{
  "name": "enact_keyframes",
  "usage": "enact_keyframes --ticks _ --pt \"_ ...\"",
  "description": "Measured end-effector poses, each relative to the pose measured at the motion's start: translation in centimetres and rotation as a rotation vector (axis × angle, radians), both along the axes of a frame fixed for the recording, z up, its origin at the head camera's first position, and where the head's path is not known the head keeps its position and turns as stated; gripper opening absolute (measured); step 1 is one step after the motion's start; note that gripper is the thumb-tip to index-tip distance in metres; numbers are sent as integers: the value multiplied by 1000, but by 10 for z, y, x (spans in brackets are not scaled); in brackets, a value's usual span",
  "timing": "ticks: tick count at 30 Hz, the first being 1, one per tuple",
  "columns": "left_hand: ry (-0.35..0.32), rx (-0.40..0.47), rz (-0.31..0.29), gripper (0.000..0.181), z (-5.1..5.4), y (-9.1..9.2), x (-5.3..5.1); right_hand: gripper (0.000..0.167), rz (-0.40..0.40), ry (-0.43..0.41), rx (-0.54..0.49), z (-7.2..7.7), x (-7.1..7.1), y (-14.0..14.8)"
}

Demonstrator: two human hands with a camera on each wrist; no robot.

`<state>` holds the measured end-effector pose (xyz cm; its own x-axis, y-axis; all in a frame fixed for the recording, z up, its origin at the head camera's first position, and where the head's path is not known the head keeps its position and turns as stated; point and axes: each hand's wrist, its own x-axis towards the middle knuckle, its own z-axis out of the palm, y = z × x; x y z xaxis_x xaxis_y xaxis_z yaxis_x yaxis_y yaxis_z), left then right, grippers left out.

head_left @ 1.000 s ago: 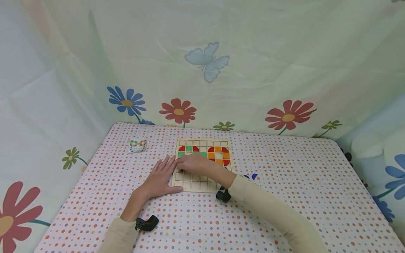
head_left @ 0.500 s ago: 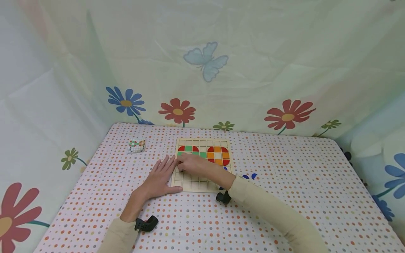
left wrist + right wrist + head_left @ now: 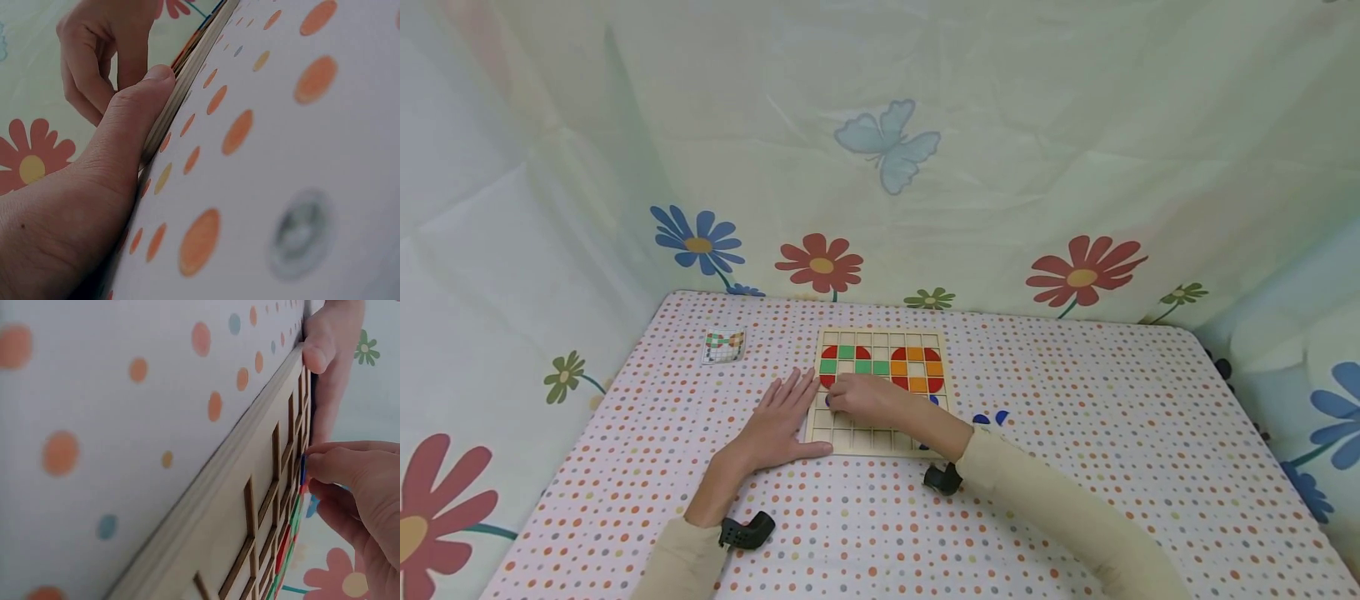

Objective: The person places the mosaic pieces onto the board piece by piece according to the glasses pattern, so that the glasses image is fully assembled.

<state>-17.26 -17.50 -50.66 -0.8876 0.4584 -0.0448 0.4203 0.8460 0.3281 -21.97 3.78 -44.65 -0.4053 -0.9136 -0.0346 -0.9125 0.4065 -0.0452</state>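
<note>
A wooden grid board [image 3: 838,440] lies on the dotted cloth, with red, green and orange pieces set in its upper cells. My left hand [image 3: 778,425] lies flat along the board's left edge, fingers spread. In the left wrist view its thumb [image 3: 125,119] rests against the board's rim. Over the board's left columns, my right hand [image 3: 872,398] has bent fingers and its fingertips at a small blue piece [image 3: 828,401]. The right wrist view shows thumb and finger pinching this blue piece [image 3: 303,469] at a cell. My right hand and forearm hide part of the grid.
Two loose blue pieces [image 3: 1002,417] lie on the cloth right of the board. More blue shows at the board's right side, partly behind the right forearm. A small pattern card [image 3: 724,345] lies at the upper left. A flowered curtain [image 3: 1000,208] stands behind the table.
My right hand has shifted slightly down and right from the left edge of the board, uncovering green and red pieces in the left column. The left hand stays put.
</note>
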Motion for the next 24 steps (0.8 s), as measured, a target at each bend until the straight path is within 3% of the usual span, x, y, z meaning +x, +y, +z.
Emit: enact_keyframes --ticks 3,9,15,17,24 --pt "0 3 5 109 -1 0 0 21 -10 27 -8 1 8 7" --pt "-12 1 12 109 -2 0 -1 18 -75 0 -154 -2 34 45" --pt "-13 1 24 110 -1 2 -1 20 -104 110 -321 -16 53 98" --pt "-14 2 25 110 1 2 0 22 -121 113 -357 -18 58 114" --pt "-10 -1 22 110 3 2 1 28 -261 101 -356 -17 71 149"
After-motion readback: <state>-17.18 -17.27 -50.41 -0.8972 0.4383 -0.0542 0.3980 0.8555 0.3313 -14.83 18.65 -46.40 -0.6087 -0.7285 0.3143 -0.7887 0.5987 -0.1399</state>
